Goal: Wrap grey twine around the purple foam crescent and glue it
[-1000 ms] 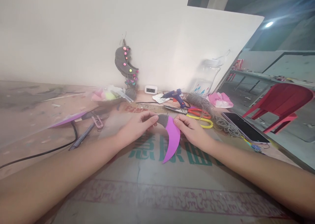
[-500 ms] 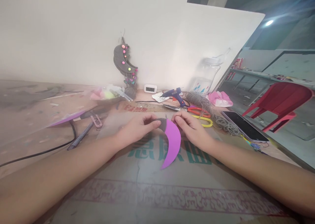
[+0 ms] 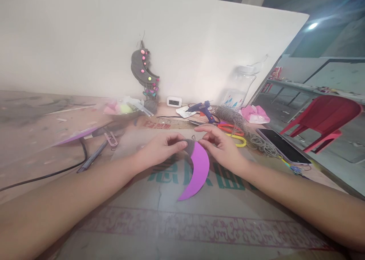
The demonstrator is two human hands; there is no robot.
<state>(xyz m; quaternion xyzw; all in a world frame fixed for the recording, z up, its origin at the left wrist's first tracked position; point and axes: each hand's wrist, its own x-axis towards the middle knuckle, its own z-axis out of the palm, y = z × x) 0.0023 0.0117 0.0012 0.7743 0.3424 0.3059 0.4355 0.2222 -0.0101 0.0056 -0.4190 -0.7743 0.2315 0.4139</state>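
A purple crescent (image 3: 200, 172) is held over the cardboard, its upper end wrapped in grey yarn (image 3: 190, 147) and its lower tip pointing down to the left. My left hand (image 3: 164, 147) pinches that wrapped end between thumb and fingers. At the crescent's upper right edge, the thumb and a fingertip of my right hand (image 3: 219, 144) come together, with the index finger stretched out above. A small loop of yarn stands up between the two hands, close to the right fingertips. What exactly those fingertips pinch is too small to make out.
Cardboard (image 3: 176, 227) covers the table. Behind the hands lie a blue glue gun (image 3: 203, 109), scissors with red handles (image 3: 232, 129), yellow handles (image 3: 239, 140), a tangle of grey yarn and a phone (image 3: 283, 145). A decorated grey moon (image 3: 141, 66) hangs on the wall.
The crescent's lower tip has swung left and slightly down. My right index finger has lifted and stretched out, and a yarn loop now shows above the wrapped end. My left hand stays nearly still.
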